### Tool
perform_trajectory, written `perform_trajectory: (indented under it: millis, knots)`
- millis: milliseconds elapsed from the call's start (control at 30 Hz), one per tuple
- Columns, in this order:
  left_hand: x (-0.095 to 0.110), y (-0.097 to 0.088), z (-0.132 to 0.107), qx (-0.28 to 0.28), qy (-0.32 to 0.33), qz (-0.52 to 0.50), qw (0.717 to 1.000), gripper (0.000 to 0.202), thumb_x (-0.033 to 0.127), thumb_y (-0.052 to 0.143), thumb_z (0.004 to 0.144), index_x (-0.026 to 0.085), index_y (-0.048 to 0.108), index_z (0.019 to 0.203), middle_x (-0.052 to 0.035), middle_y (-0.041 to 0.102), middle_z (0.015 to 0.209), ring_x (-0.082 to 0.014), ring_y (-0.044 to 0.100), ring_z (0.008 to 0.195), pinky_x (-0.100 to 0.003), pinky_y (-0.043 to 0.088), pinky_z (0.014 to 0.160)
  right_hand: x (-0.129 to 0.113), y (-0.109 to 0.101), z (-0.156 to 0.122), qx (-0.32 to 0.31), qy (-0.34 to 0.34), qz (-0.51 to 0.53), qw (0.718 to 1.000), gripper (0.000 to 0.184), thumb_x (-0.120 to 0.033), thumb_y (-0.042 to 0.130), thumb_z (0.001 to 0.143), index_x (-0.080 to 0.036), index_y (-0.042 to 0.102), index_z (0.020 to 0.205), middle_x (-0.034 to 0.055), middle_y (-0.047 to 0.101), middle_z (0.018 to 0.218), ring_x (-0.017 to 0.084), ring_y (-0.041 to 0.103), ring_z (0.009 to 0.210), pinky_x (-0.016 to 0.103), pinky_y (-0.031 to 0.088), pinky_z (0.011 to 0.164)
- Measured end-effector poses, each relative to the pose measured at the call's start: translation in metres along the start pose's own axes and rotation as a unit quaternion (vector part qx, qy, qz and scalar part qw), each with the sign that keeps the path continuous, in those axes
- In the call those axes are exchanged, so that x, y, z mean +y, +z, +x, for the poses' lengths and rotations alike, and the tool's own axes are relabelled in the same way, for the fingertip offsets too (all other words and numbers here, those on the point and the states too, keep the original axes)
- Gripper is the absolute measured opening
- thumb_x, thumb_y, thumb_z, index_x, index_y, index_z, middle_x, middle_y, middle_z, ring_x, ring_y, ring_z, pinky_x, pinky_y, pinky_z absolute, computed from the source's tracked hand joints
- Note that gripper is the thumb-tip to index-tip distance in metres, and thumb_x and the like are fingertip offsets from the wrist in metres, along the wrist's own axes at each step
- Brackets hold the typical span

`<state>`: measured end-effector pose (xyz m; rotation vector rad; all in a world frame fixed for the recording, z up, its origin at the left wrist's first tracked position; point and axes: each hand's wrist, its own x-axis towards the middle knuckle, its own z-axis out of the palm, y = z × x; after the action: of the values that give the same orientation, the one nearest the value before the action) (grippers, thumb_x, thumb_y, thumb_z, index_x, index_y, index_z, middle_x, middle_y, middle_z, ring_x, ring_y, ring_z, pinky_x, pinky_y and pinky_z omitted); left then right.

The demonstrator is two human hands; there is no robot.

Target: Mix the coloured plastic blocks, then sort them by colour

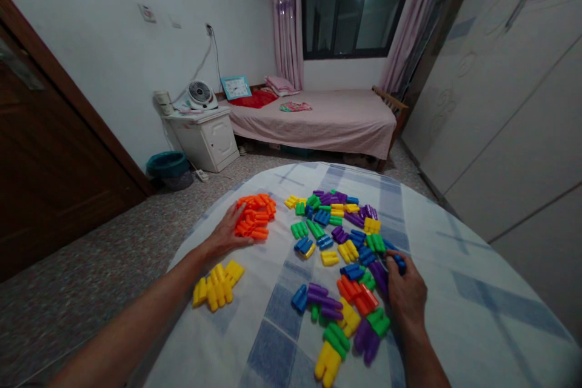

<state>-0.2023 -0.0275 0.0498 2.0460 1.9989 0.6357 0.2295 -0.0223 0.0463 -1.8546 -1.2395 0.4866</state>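
Across the near half, a round-edged, cloth-covered table (454, 242), white with blue bands and squares. Along the right, a tall pale wardrobe (500, 103) with curling line patterns; on the left, a dark brown door (59, 115). At the far side, a pink-covered bed (318, 124), below a dark-framed window (354, 3) between pink curtains (287, 18). Left of the bed, a white cabinet (204, 139). On the table, right of the middle, a loose mixed spread (339, 234) of plastic pieces in blue, green, purple and yellow, with some joined in clusters toward the near side. Left of the cabinet's foot, a bin (168, 168) with a teal liner; on the cabinet's top, a small white fan (200, 93). At the spread's right edge, the right hand (408, 291), fingers clamped on a blue piece (399, 264). On the table's left part, the left hand (227, 230), fingers apart, thumb well away from the others, touching the near left side of an orange pile (255, 213). Nearer than that pile, just beside the left forearm, a yellow pile (218, 284). Within the near clusters, a few red-orange pieces (357, 295), close to purple, yellow and green ones.
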Motion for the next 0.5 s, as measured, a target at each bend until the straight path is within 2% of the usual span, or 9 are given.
perform_trajectory:
  millis: [167,300,400,500]
  knots:
    - [0.001,0.008,0.024,0.013,0.002,0.004,1.000,0.103,0.057,0.069,0.062,0.014,0.026,0.145,-0.0187,0.017,0.153,-0.0335,0.015,0.142,-0.050,0.021,0.113,-0.002,-0.001,0.001,-0.002,0.012,-0.009,1.000,0.045,-0.049,0.039,0.074,-0.021,0.065,0.097,0.0092,0.067,0.086,0.025,0.058,0.078,0.034,0.041,0.069]
    - [0.002,-0.003,0.029,-0.003,0.014,0.042,0.999,0.105,0.064,0.068,0.059,0.015,0.032,0.143,-0.0181,0.020,0.153,-0.0353,0.016,0.141,-0.050,0.021,0.113,-0.004,-0.001,0.000,-0.004,0.014,-0.003,1.000,0.044,-0.049,0.039,0.074,-0.021,0.065,0.097,0.0093,0.067,0.086,0.025,0.058,0.077,0.033,0.042,0.068]
    - [0.013,-0.015,0.033,0.042,0.042,0.049,0.997,0.083,0.064,0.055,0.073,0.017,0.038,0.140,-0.0141,0.027,0.151,-0.0317,0.021,0.140,-0.049,0.021,0.113,-0.003,-0.001,-0.001,-0.006,0.011,-0.002,1.000,0.043,-0.049,0.039,0.076,-0.022,0.065,0.097,0.0085,0.068,0.086,0.024,0.059,0.076,0.033,0.042,0.068]
    - [0.040,-0.016,0.048,0.080,0.106,0.055,0.990,0.055,0.052,0.043,0.086,0.019,0.050,0.130,-0.0104,0.037,0.146,-0.0257,0.032,0.136,-0.045,0.027,0.112,-0.002,0.000,-0.002,-0.002,0.004,-0.006,1.000,0.043,-0.049,0.040,0.076,-0.022,0.066,0.097,0.0084,0.068,0.087,0.024,0.060,0.077,0.033,0.042,0.069]
